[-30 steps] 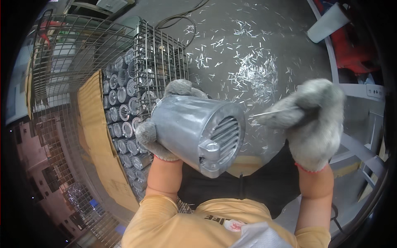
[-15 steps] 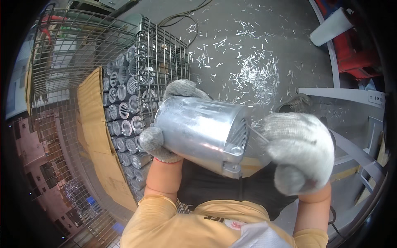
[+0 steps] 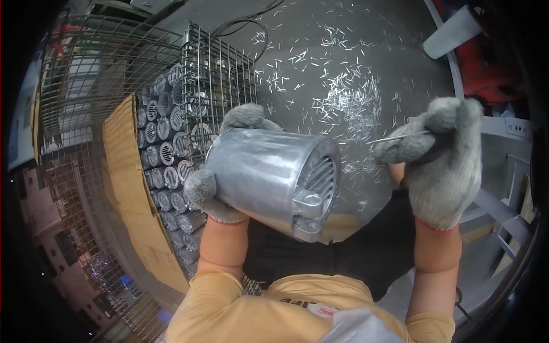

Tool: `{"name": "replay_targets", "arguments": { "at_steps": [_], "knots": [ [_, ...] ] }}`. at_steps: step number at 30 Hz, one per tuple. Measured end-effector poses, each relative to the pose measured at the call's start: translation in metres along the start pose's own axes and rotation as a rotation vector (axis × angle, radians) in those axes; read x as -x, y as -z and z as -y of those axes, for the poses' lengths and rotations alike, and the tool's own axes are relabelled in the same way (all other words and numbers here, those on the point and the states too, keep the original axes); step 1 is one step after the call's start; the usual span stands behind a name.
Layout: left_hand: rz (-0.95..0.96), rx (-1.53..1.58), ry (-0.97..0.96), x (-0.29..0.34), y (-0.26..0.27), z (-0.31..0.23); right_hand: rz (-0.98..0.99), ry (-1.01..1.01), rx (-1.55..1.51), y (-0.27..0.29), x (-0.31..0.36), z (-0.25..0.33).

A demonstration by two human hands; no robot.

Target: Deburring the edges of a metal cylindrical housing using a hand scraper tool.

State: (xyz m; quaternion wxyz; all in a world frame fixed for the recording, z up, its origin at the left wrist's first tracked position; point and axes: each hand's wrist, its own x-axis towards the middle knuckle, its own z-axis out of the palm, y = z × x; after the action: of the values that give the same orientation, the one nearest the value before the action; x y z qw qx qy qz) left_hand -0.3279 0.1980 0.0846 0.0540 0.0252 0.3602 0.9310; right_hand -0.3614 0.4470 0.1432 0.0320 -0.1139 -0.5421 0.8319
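A silver metal cylinder-shaped housing (image 3: 257, 166) lies sideways over my lap. Its slotted, grille-like end and a small lug face right. Gloved in grey knit, my left hand (image 3: 209, 188) grips the housing's far-left end, thumb below and fingers over the top; part of that hand is hidden behind the metal. My right hand (image 3: 443, 154), in a matching glove, is raised to the right, apart from the housing. Its fingers are closed around a thin metal rod (image 3: 400, 137), whose bare tip points left toward the slotted end. The rod's other end is hidden in the glove.
On the left, a wire mesh cage (image 3: 223, 80) holds several stacked slotted metal housings (image 3: 166, 153) beside a cardboard sheet (image 3: 137, 194). Small silver slivers (image 3: 354, 103) litter the grey floor ahead. A white roll (image 3: 452, 33) and a pale frame (image 3: 503, 126) stand at right.
My right hand has moved up and away from the slotted end, turning so that the rod shows. The housing has shifted slightly left and turned, with my left hand still gripping it.
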Motion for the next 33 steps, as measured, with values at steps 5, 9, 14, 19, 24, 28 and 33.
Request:
{"name": "replay_targets", "arguments": {
  "at_steps": [5, 9, 14, 19, 24, 28, 33],
  "knots": [
    [-0.161, -0.052, 0.116, 0.001, -0.007, 0.002, 0.241, 0.11, 0.331, 0.025, 0.022, -0.007],
    [-0.264, -0.151, 0.121, 0.003, -0.011, 0.003, 0.468, 0.396, 0.483, 0.022, 0.023, -0.005],
    [-0.195, -0.104, 0.119, 0.003, -0.005, 0.007, 0.445, 0.048, 0.18, 0.033, 0.028, -0.014],
    [-0.163, -0.038, 0.069, 0.001, -0.011, 0.006, 0.307, 0.196, -0.115, 0.032, 0.006, 0.009],
    [-0.193, -0.159, 0.111, 0.001, -0.013, 0.001, 0.309, -0.187, -0.422, 0.056, 0.044, -0.001],
    [-0.22, -0.155, 0.128, 0.003, -0.015, 0.003, 0.297, -0.475, -0.644, 0.06, 0.049, -0.002],
    [-0.245, -0.248, 0.164, 0.001, -0.019, 0.0, 0.828, 0.489, 0.66, 0.023, 0.017, 0.014]
  ]
}}
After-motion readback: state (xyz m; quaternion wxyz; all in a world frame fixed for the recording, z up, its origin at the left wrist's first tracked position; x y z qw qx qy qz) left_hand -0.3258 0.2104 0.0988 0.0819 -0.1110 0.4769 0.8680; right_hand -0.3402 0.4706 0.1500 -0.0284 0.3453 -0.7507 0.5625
